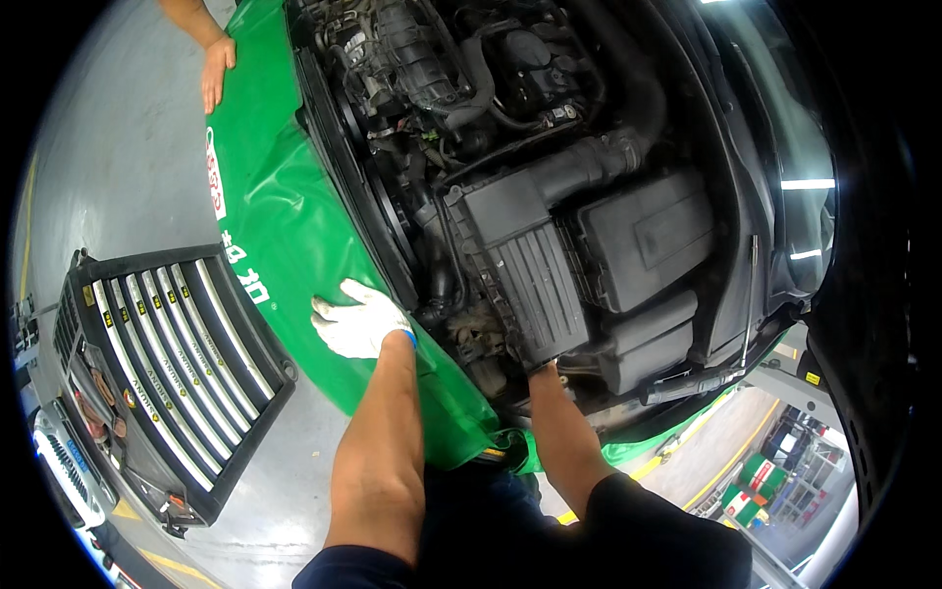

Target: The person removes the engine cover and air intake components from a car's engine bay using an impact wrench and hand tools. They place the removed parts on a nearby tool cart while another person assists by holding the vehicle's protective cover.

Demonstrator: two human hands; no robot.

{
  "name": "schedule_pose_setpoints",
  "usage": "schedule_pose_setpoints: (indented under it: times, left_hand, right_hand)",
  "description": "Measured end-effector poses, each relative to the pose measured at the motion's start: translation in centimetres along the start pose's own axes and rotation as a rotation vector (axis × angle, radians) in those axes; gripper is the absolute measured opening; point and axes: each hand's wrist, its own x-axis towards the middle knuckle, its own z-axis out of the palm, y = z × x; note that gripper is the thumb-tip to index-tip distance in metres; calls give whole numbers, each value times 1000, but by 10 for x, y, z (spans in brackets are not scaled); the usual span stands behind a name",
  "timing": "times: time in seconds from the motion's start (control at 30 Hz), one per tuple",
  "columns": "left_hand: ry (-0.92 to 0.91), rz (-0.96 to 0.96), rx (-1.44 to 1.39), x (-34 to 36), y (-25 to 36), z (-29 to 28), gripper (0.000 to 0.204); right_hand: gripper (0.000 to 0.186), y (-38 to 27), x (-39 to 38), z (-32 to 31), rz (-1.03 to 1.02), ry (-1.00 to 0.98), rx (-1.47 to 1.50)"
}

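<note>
My left hand (359, 319), in a white glove, lies with fingers spread on a green protective cover (275, 187) draped along the car's front edge. My right hand (545, 365) reaches down beside the lower end of a ribbed black air filter box (530, 285) in the engine bay (442, 118); its fingers are hidden by the engine parts. To the right of that box are a black battery cover (643, 240) and a lower black housing (643, 344).
A tool cart (85, 324) with silver-fronted drawers stands on the left on the grey floor (137, 167). Another person's bare hand (216, 69) rests at the cover's top-left edge. A windshield (805, 196) is at right; shelving and green drums (760, 476) are at lower right.
</note>
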Motion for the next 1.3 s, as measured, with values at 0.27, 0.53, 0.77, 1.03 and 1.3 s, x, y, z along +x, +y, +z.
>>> schedule_pose_setpoints:
  times: [0.27, 0.53, 0.77, 1.03, 1.3]
  left_hand:
    - [22, 11, -42, 0, 2, -1, 60]
    - [-9, -11, -3, 0, -2, -2, 61]
    - [3, -5, -8, 2, -2, -3, 61]
    - [-20, 12, -88, 1, 6, -7, 58]
    - [-58, 64, -194, -1, 2, -5, 56]
  right_hand:
    - [65, 0, -2, -9, 39, -64, 69]
    - [64, 34, 2, -8, 56, -237, 119]
    - [56, 64, 18, -2, 322, -209, 996]
    - [54, 50, 7, -17, 683, -139, 1495]
    - [49, -12, -48, 22, 489, -30, 1079]
